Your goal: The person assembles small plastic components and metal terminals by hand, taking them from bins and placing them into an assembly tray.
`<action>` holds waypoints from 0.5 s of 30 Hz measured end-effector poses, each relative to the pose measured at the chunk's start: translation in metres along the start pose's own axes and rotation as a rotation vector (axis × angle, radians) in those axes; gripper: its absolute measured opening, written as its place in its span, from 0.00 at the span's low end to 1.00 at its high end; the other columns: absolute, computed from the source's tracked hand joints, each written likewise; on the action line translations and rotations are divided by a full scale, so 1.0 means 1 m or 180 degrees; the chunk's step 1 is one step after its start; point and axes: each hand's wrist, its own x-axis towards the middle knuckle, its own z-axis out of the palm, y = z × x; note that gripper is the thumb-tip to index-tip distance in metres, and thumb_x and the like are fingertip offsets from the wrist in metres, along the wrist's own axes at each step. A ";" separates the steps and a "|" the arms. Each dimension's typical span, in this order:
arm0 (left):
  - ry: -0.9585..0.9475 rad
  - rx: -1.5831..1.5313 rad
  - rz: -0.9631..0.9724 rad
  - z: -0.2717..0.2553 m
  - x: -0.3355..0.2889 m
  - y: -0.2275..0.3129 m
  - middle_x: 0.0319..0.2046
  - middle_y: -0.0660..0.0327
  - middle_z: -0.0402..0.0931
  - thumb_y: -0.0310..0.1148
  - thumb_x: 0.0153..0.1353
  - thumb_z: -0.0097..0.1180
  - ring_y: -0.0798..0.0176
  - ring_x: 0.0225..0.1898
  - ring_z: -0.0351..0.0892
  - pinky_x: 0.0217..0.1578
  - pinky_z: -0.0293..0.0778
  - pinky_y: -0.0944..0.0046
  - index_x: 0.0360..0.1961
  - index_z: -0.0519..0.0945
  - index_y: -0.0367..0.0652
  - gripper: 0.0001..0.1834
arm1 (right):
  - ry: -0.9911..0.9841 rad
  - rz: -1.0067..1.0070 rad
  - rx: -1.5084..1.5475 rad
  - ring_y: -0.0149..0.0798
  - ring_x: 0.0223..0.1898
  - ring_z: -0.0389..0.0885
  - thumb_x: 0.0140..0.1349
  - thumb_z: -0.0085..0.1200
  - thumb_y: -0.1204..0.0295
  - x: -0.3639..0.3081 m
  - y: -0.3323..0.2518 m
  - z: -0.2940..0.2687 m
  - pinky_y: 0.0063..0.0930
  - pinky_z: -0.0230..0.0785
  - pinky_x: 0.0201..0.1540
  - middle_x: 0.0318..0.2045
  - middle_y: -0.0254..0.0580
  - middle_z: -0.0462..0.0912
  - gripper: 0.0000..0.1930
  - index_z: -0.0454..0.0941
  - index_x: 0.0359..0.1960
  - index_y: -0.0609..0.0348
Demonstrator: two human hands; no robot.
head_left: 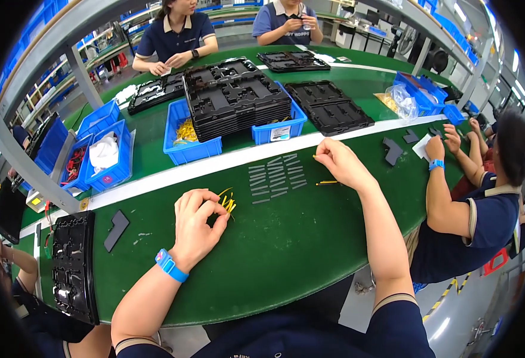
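My left hand, with a blue band on its wrist, is closed round a small bunch of thin yellow strips whose ends stick out past the fingers. Farther right, my right hand is pinched, with a tiny yellowish tip showing at the fingertips; most of what it holds is hidden. Below that hand a thin yellow and dark strip lies on the green table. Between my hands, several short grey strips are laid out in rows, touched by neither hand.
Beyond a white line stand a blue bin of yellow strips and a stack of black trays. A grey angled piece and a black tray lie at left. A co-worker sits close at right; two others are across the table.
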 end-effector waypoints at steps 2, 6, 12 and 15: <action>0.0023 -0.0003 0.0005 -0.001 -0.002 -0.002 0.40 0.63 0.75 0.26 0.45 0.67 0.52 0.52 0.73 0.53 0.64 0.51 0.27 0.78 0.46 0.09 | 0.0015 -0.0041 0.0495 0.42 0.38 0.78 0.64 0.52 0.77 0.001 -0.001 0.004 0.32 0.70 0.45 0.36 0.45 0.78 0.04 0.72 0.37 0.63; 0.0006 -0.0036 0.0028 -0.002 -0.001 0.000 0.40 0.64 0.75 0.26 0.45 0.67 0.52 0.52 0.74 0.54 0.63 0.51 0.27 0.78 0.46 0.09 | -0.0163 -0.0549 0.0559 0.28 0.35 0.74 0.67 0.50 0.78 0.001 0.002 0.007 0.24 0.70 0.40 0.33 0.34 0.77 0.03 0.74 0.40 0.61; -0.0028 -0.0053 0.0051 -0.002 -0.001 0.000 0.40 0.63 0.75 0.26 0.46 0.68 0.52 0.52 0.73 0.53 0.63 0.51 0.27 0.78 0.46 0.09 | -0.1325 -0.0320 0.2591 0.25 0.42 0.77 0.59 0.58 0.84 -0.004 -0.023 0.020 0.22 0.74 0.47 0.40 0.32 0.78 0.16 0.77 0.50 0.60; -0.0068 -0.0106 0.0086 0.000 0.000 0.000 0.40 0.63 0.75 0.26 0.46 0.68 0.52 0.52 0.73 0.53 0.63 0.51 0.27 0.79 0.45 0.09 | -0.1108 -0.0627 0.2239 0.27 0.42 0.77 0.59 0.57 0.85 -0.007 -0.030 0.039 0.23 0.74 0.50 0.40 0.34 0.77 0.13 0.78 0.46 0.60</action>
